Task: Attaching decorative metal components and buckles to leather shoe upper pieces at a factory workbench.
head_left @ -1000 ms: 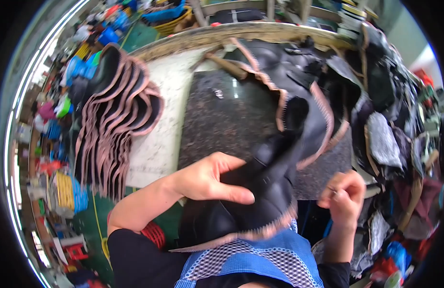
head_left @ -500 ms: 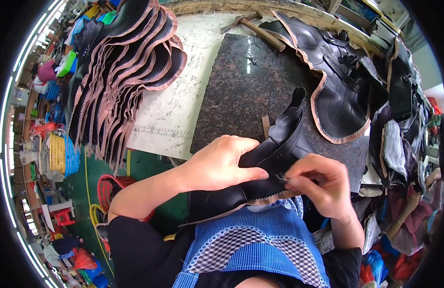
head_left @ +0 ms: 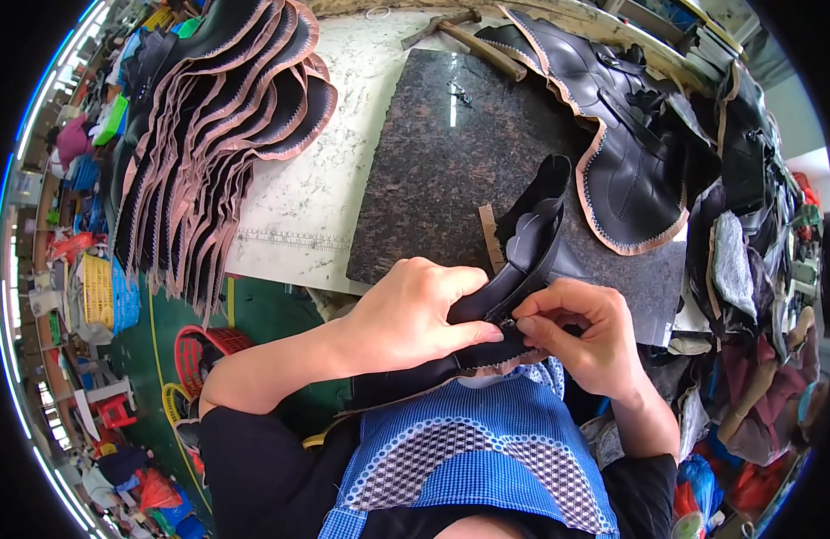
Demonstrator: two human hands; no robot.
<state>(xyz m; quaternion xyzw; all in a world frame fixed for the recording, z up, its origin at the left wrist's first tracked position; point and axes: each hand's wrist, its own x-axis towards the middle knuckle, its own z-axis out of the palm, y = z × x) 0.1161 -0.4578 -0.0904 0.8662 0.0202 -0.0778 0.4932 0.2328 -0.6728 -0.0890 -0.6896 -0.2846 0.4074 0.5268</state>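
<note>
A black leather boot upper [head_left: 529,235] with a pale zigzag-stitched edge lies between the near edge of the dark stone slab [head_left: 442,166] and my lap, its strap section standing up. My left hand [head_left: 419,310] is closed on it, thumb on top and the other fingers mostly hidden. My right hand [head_left: 584,334] pinches at the strap just beside my left thumb. A small shiny metal piece [head_left: 508,321] shows at its fingertips, too small to name surely. Several tiny metal bits [head_left: 462,96] lie on the slab.
A thick stack of black uppers [head_left: 244,108] hangs over the left of the white table [head_left: 361,99]. A hammer [head_left: 482,49] rests behind the slab. More uppers [head_left: 632,180] lie at right. A red basket [head_left: 189,359] stands on the floor; another person's arm [head_left: 758,386] is at far right.
My right hand has moved up and left, bringing its fingertips to the strap beside my left thumb. The strap section of the upper now stands more upright and is more folded.
</note>
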